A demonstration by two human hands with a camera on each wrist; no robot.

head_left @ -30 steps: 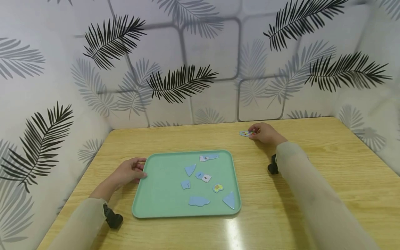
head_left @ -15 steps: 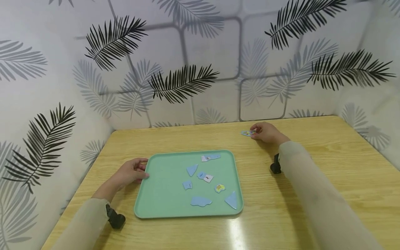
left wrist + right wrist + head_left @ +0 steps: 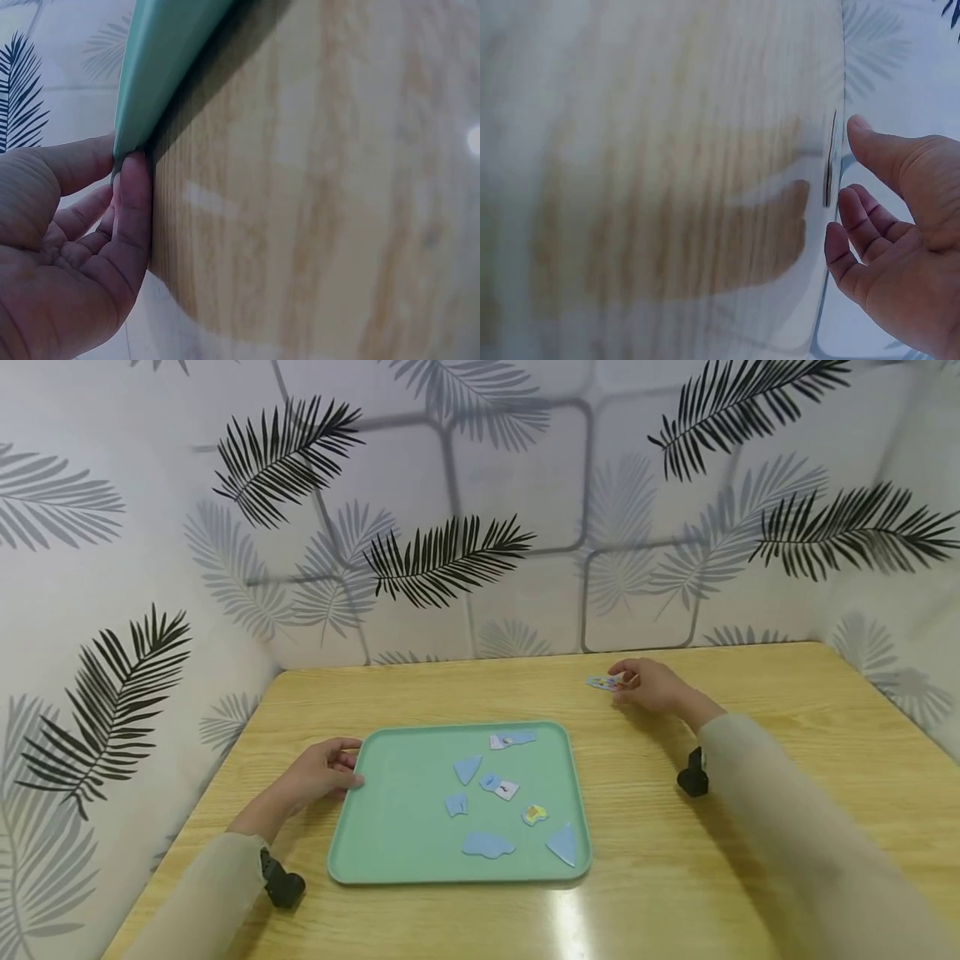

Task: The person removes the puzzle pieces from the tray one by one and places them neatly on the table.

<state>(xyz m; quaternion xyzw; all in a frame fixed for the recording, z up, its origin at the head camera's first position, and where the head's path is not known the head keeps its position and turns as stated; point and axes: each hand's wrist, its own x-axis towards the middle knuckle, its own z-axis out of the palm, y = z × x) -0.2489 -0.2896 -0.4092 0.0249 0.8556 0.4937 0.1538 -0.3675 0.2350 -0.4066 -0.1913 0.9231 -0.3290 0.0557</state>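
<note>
At the left rim of the green tray (image 3: 397,860), my left hand (image 3: 322,772) pinches the edge between thumb and fingers; the left wrist view shows the thumb on one side of the rim and a finger on the other. Toward the back of the table, a colourful puzzle piece (image 3: 602,682) with a light blue edge lies flat. My right hand (image 3: 651,687) hovers just beside it, thumb and fingers spread. In the right wrist view that piece (image 3: 830,161) appears edge-on, with a gap between it and the fingertips (image 3: 859,122).
Several puzzle pieces lie scattered on the tray, among them a light blue one (image 3: 487,844), a triangular one (image 3: 562,844) and a yellow one (image 3: 534,814). The wooden table (image 3: 675,827) ends at a leaf-patterned wall (image 3: 517,602) behind.
My right hand has let go of the colourful puzzle piece and drawn slightly right of it. The left hand keeps its hold on the tray. The whole view has shifted a little.
</note>
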